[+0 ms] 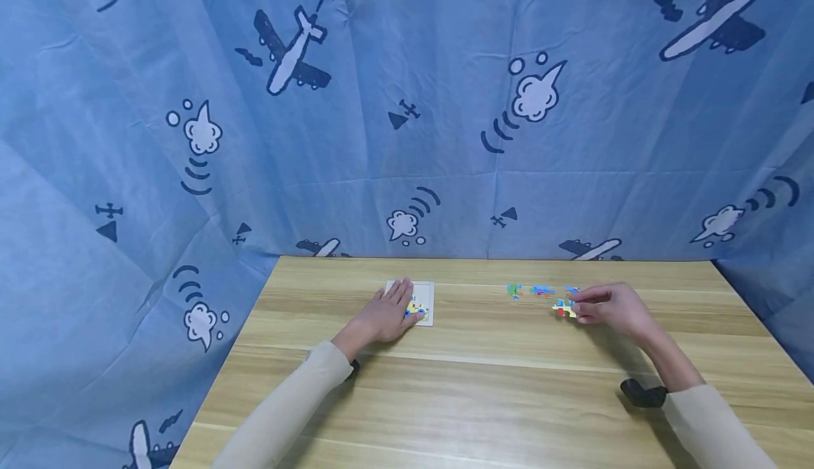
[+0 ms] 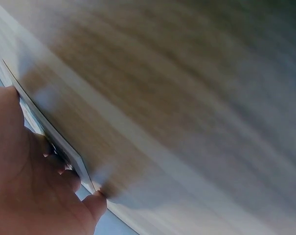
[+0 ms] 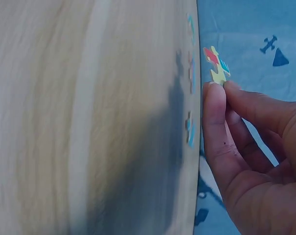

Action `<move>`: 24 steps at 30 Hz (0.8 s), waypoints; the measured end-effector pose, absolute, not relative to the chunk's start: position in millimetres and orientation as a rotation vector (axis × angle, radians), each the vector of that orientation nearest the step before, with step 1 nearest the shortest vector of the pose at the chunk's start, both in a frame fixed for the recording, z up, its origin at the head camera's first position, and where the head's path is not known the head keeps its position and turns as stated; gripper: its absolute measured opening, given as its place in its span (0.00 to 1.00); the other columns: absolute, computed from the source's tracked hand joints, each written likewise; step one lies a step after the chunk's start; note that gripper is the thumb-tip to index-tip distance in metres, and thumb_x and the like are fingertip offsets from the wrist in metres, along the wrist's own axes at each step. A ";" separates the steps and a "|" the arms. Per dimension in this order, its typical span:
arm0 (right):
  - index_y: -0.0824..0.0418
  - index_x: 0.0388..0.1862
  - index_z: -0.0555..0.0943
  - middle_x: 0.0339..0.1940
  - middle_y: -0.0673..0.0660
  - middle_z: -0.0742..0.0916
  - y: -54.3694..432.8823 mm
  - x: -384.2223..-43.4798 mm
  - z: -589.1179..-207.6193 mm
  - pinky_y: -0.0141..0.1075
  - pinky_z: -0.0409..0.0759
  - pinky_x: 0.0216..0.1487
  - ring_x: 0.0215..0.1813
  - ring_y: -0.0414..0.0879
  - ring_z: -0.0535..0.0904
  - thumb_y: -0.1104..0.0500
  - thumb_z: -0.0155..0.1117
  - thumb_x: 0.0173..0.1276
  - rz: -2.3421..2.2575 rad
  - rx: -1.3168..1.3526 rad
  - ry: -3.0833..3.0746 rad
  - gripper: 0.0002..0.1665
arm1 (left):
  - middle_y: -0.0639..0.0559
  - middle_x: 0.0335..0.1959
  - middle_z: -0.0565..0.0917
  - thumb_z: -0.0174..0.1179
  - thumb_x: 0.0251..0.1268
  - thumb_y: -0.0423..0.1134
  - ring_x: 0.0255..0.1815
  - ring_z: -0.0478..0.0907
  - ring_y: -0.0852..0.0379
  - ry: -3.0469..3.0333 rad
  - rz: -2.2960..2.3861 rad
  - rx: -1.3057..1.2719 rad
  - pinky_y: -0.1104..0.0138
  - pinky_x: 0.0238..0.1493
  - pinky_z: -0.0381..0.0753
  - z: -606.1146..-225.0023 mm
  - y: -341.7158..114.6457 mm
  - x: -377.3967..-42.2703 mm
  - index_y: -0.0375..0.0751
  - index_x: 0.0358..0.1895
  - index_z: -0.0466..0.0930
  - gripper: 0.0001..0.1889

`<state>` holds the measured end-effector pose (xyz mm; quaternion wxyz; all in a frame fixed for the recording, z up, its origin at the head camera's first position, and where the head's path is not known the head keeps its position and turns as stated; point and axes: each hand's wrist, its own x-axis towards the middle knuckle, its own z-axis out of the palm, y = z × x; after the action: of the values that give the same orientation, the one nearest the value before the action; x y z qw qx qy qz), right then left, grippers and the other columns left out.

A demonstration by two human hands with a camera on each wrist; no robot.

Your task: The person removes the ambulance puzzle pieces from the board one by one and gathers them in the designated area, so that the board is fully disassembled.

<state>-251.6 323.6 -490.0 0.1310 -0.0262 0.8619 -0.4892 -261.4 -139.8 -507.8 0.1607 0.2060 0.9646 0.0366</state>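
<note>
My left hand [image 1: 386, 313] lies over a small white-framed puzzle board [image 1: 429, 287], its fingers extended across the left side. Yellow and blue printing shows beside the thumb; the rest of the picture is covered by the hand. In the left wrist view, fingertips reach past the edge of the thin board [image 2: 52, 132]. Thumb and index finger of my right hand [image 1: 613, 310] pinch a yellow, red and blue puzzle piece [image 3: 217, 66] by one end, lifted above the table in the right wrist view. The loose blue piece [image 1: 571, 290] lies just beyond those fingers.
A green piece [image 1: 514, 290] and a blue-and-pink piece [image 1: 543, 290] lie in a row between the board and my right hand. The wooden table [image 1: 470, 398] ends at the back against a blue curtain [image 1: 445, 137] printed with airplanes.
</note>
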 end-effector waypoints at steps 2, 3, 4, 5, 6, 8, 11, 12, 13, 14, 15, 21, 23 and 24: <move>0.81 0.62 0.80 0.52 0.72 0.90 327.6 -251.7 -492.6 0.37 0.92 0.44 0.38 0.38 0.90 0.67 0.66 0.75 -1.409 -0.063 2.501 0.22 | 0.47 0.90 0.42 0.33 0.85 0.65 0.91 0.41 0.48 2.753 0.105 0.590 0.49 0.90 0.47 -508.0 -140.4 -261.2 0.41 0.87 0.40 0.42; 0.81 0.62 0.79 0.53 0.72 0.90 329.4 -251.5 -493.1 0.37 0.92 0.44 0.38 0.37 0.90 0.67 0.66 0.75 -1.406 -0.055 2.498 0.22 | 0.47 0.90 0.42 0.33 0.85 0.65 0.91 0.41 0.48 2.751 0.104 0.590 0.49 0.90 0.47 -507.6 -140.7 -260.9 0.41 0.87 0.40 0.42; 0.81 0.62 0.79 0.52 0.72 0.90 331.2 -251.6 -493.5 0.36 0.92 0.44 0.38 0.37 0.90 0.67 0.66 0.75 -1.402 -0.047 2.499 0.23 | 0.47 0.90 0.42 0.33 0.85 0.65 0.91 0.41 0.48 2.752 0.100 0.592 0.49 0.90 0.47 -507.9 -140.9 -261.0 0.41 0.87 0.40 0.42; 0.82 0.62 0.79 0.52 0.71 0.90 332.8 -251.6 -493.8 0.36 0.92 0.44 0.38 0.37 0.90 0.67 0.66 0.75 -1.397 -0.042 2.498 0.23 | 0.47 0.90 0.42 0.33 0.85 0.65 0.91 0.41 0.48 2.751 0.098 0.594 0.49 0.90 0.47 -507.6 -141.0 -261.0 0.41 0.87 0.40 0.42; 0.82 0.62 0.79 0.52 0.71 0.91 334.4 -251.7 -493.9 0.36 0.92 0.44 0.38 0.37 0.90 0.66 0.66 0.75 -1.398 -0.038 2.495 0.23 | 0.47 0.90 0.42 0.32 0.85 0.65 0.91 0.41 0.48 2.750 0.094 0.596 0.49 0.90 0.47 -507.2 -141.1 -260.7 0.41 0.87 0.40 0.42; 0.83 0.63 0.78 0.51 0.71 0.91 337.1 -251.2 -493.0 0.36 0.92 0.44 0.38 0.37 0.90 0.67 0.66 0.75 -1.390 -0.022 2.493 0.24 | 0.46 0.90 0.42 0.33 0.85 0.65 0.91 0.41 0.48 2.752 0.087 0.600 0.49 0.90 0.48 -506.0 -141.0 -260.2 0.41 0.87 0.41 0.42; 0.83 0.63 0.78 0.50 0.71 0.91 341.1 -251.6 -492.4 0.37 0.92 0.43 0.39 0.38 0.90 0.68 0.65 0.75 -1.356 0.006 2.497 0.23 | 0.46 0.90 0.42 0.32 0.85 0.65 0.91 0.41 0.48 2.753 0.084 0.604 0.49 0.90 0.47 -506.1 -140.9 -259.9 0.40 0.87 0.41 0.42; 0.84 0.63 0.78 0.50 0.71 0.91 342.3 -252.1 -492.4 0.37 0.92 0.43 0.39 0.38 0.90 0.69 0.64 0.75 -1.348 0.014 2.496 0.23 | 0.46 0.90 0.42 0.33 0.85 0.65 0.91 0.41 0.48 2.754 0.083 0.603 0.49 0.90 0.47 -506.5 -141.0 -259.9 0.40 0.87 0.41 0.42; 0.84 0.62 0.78 0.49 0.71 0.91 343.3 -252.6 -492.5 0.37 0.92 0.43 0.39 0.38 0.90 0.70 0.64 0.75 -1.337 0.022 2.497 0.22 | 0.46 0.90 0.42 0.33 0.85 0.65 0.91 0.41 0.48 2.756 0.081 0.602 0.49 0.90 0.47 -506.7 -141.1 -259.9 0.40 0.87 0.41 0.42; 0.84 0.62 0.78 0.48 0.70 0.91 344.3 -253.3 -493.0 0.37 0.92 0.43 0.39 0.38 0.89 0.70 0.63 0.75 -1.324 0.028 2.497 0.22 | 0.46 0.90 0.42 0.33 0.85 0.65 0.91 0.41 0.48 2.755 0.079 0.601 0.50 0.90 0.47 -507.0 -141.1 -259.8 0.40 0.87 0.41 0.42; 0.84 0.62 0.78 0.48 0.70 0.92 345.2 -254.3 -493.8 0.37 0.92 0.43 0.39 0.38 0.90 0.70 0.63 0.75 -1.322 0.033 2.492 0.22 | 0.46 0.90 0.42 0.32 0.85 0.65 0.91 0.41 0.48 2.754 0.078 0.598 0.50 0.90 0.47 -507.2 -141.1 -259.6 0.41 0.87 0.41 0.42; 0.83 0.62 0.79 0.50 0.72 0.91 346.4 -256.8 -495.3 0.36 0.92 0.44 0.41 0.38 0.90 0.69 0.64 0.74 -1.272 0.016 2.511 0.23 | 0.47 0.90 0.41 0.32 0.85 0.65 0.91 0.40 0.49 2.756 0.076 0.582 0.50 0.90 0.46 -507.8 -141.0 -259.6 0.41 0.87 0.40 0.42; 0.82 0.61 0.79 0.51 0.74 0.90 344.8 -256.5 -493.9 0.36 0.92 0.42 0.40 0.39 0.90 0.70 0.65 0.72 -1.232 0.018 2.540 0.22 | 0.47 0.90 0.41 0.31 0.85 0.65 0.91 0.40 0.49 2.758 0.069 0.584 0.50 0.90 0.46 -509.0 -141.0 -260.4 0.41 0.87 0.40 0.42; 0.82 0.60 0.80 0.51 0.74 0.90 343.7 -256.6 -493.1 0.36 0.92 0.42 0.40 0.39 0.90 0.70 0.66 0.72 -1.207 0.028 2.557 0.22 | 0.47 0.90 0.41 0.31 0.85 0.65 0.91 0.40 0.49 2.760 0.067 0.584 0.50 0.90 0.46 -509.7 -141.0 -260.9 0.41 0.87 0.40 0.42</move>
<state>-256.6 343.7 -493.1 0.1563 0.0097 0.8932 -0.4216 -260.9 -141.0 -509.7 0.1591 0.2041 0.9656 0.0236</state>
